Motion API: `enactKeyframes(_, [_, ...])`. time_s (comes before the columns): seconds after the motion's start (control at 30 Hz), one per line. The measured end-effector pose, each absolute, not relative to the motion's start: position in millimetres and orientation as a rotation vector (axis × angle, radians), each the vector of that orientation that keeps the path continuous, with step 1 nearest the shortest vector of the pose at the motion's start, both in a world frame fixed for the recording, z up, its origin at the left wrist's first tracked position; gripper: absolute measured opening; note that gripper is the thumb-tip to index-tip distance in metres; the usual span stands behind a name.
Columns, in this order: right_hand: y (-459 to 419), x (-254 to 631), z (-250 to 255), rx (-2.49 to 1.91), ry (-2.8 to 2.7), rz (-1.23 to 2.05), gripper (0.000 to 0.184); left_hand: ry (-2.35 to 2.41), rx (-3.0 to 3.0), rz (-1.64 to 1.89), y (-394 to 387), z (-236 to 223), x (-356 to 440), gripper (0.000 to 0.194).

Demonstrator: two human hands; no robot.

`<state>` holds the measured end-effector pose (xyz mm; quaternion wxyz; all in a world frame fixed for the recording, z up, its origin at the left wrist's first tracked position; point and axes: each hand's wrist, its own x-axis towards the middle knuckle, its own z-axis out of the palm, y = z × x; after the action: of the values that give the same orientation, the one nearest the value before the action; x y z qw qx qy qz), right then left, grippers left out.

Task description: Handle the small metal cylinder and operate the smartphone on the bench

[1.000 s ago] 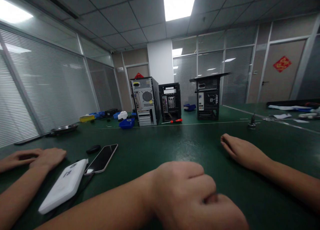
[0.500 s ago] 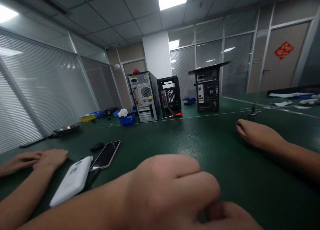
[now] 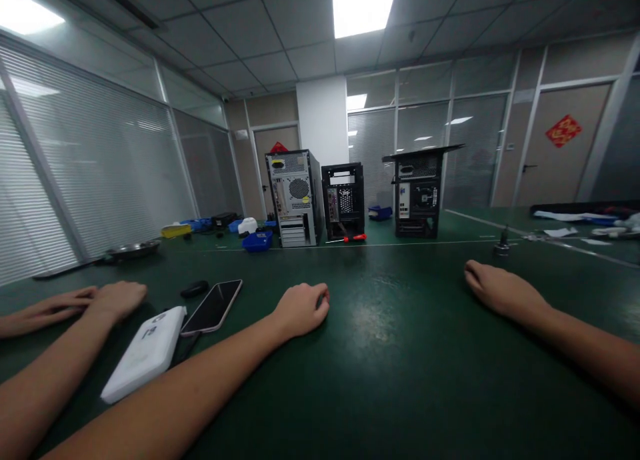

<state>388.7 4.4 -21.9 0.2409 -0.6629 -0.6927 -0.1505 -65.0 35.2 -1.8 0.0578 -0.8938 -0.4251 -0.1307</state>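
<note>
My left hand (image 3: 303, 307) rests on the green table mat (image 3: 390, 340) in the middle, its fingers curled under in a loose fist with nothing showing in them. My right hand (image 3: 500, 290) lies palm down on the mat at the right, fingers stretched forward and holding nothing. Nearest my left hand is a dark phone (image 3: 213, 307), lying face up. A white power bank (image 3: 145, 353) and a small black object (image 3: 194, 289) lie beside the phone.
Another person's two hands (image 3: 100, 301) rest on the mat at far left. At the back stand three computer cases (image 3: 295, 197) (image 3: 343, 200) (image 3: 417, 193), with a red screwdriver (image 3: 355, 238), a blue bin (image 3: 257, 241) and a metal dish (image 3: 133, 250) near them.
My left hand has moved from close under the camera forward onto the mat beside the phone. My right hand has stayed resting on the mat.
</note>
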Motion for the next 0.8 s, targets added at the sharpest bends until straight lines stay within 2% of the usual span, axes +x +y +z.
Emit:
enactKeyframes(0.13, [-1,363,-13,-1.903,-1.947,-0.23,0.039,-1.291,-2.681,-0.336,26,6,-60,0.022])
enactKeyframes(0.37, [-40,270,4,-1.523,-2.233,-0.113,0.032,-1.089,-2.856,-0.39,-17,23,-33,0.03])
enactKeyframes(0.47, [-62,225,8,-1.29,-2.411,-0.16,0.024,-0.984,-2.912,-0.396,-43,24,-18,0.035])
enactKeyframes(0.57, [-75,199,8,-1.058,-2.541,-0.232,0.021,-0.889,-2.892,-0.305,-63,21,-6,0.032])
enactKeyframes(0.7, [-77,194,6,-0.984,-2.562,-0.257,0.021,-0.821,-2.802,-0.263,-67,19,-2,0.028])
enactKeyframes(0.8, [-75,199,4,-0.962,-2.534,-0.286,0.029,-0.83,-2.806,-0.355,-61,17,-6,0.023])
